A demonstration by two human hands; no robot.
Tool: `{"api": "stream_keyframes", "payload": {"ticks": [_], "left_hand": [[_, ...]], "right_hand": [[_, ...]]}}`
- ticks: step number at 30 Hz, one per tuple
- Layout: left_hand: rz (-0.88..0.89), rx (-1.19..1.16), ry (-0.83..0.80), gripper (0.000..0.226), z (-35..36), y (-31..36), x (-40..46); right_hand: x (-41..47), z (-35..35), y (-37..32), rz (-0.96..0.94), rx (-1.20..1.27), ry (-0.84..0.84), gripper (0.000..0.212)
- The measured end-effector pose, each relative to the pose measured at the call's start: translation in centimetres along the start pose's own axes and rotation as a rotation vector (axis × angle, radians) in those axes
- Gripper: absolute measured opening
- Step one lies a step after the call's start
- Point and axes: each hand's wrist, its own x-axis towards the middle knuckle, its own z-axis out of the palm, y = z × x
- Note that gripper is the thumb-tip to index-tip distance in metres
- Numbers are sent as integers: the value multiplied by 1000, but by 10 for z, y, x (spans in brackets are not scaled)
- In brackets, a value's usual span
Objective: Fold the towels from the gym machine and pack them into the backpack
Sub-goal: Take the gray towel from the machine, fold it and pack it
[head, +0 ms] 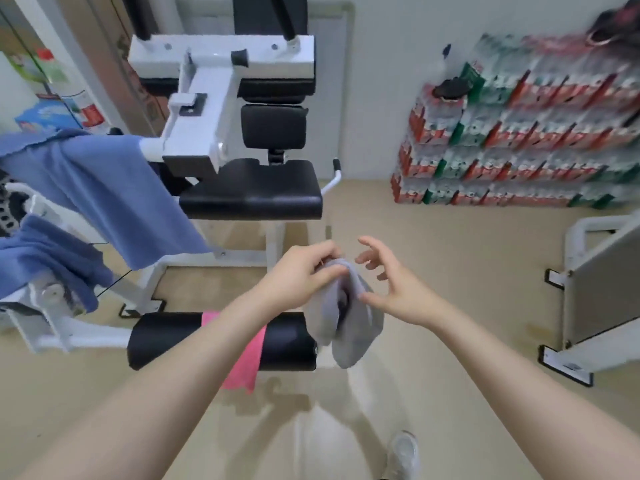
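My left hand (304, 275) pinches the top edge of a small grey towel (349, 320), which hangs down bunched in front of me. My right hand (394, 285) is beside it with fingers spread, its thumb touching the towel's right side. A pink towel (242, 358) lies draped over the black roller pad (173, 341) of the gym machine (214, 98), partly hidden by my left forearm. Two blue towels hang on the machine's left: a large one (114, 199) and a smaller one (45, 258). No backpack is in view.
The machine's black seat (252, 192) and white frame stand straight ahead. Stacked packs of bottles (519, 147) line the right wall. Another white machine frame (595, 289) stands at the right. My foot in a white shoe (401, 455) is on the beige floor.
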Motion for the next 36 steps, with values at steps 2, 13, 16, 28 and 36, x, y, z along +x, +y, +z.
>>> {"api": "stream_keyframes", "payload": {"ticks": [2,13,16,28,36], "left_hand": [[76,77,-85,12,14,13,27],[221,54,60,14,118,113,214],[124,-1,-26,16,145,118,255],[-134,-371,-199,20,251,116,474],[-77,-472,-97,25,272,165,693]], "right_hand": [[-3,-25,15,-18,-6,-29,71],[14,-204,127,25,300,143,18],[21,-245,163,84,233,266,23],[94,-425,301,176,222,537,20],[200,-590,380,354,424,667,21]]}}
